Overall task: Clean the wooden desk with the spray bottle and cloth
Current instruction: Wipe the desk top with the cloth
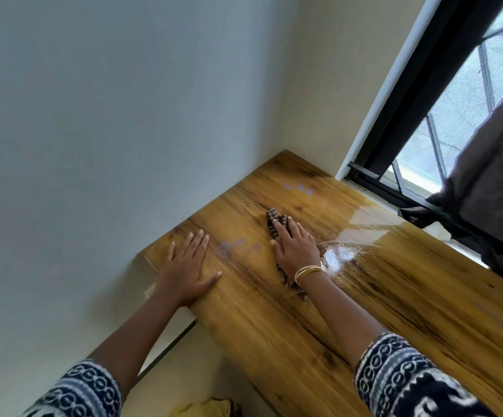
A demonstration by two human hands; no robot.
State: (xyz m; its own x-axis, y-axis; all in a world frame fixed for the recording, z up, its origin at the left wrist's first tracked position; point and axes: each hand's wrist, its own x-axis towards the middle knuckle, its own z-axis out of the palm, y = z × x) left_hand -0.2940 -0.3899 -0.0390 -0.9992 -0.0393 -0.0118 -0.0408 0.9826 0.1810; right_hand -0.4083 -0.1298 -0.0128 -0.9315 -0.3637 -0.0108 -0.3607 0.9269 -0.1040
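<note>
Tabletop (394, 311): we note glossy wood grain, set into a wall corner, with the window (454, 121) along its far right edge.
Cloth (276, 225): dark patterned fabric, lying on the tabletop near its middle; one end shows past the fingertips, another part shows under the wrist.
Right hand (295, 246): we see it pressed flat on the cloth, fingers straight and close together, nothing gripped.
Left hand (188, 266): flat on the tabletop near its left edge, fingers extended, thumb spread wide, well apart from the cloth.
Wet patch (339, 255): shiny area just right of the right hand; probably liquid, though glare makes this hard for us to confirm.
Bangles (307, 272): thin gold bands on the right wrist.
Curtain (497, 182): dark, hanging at the window.
</note>
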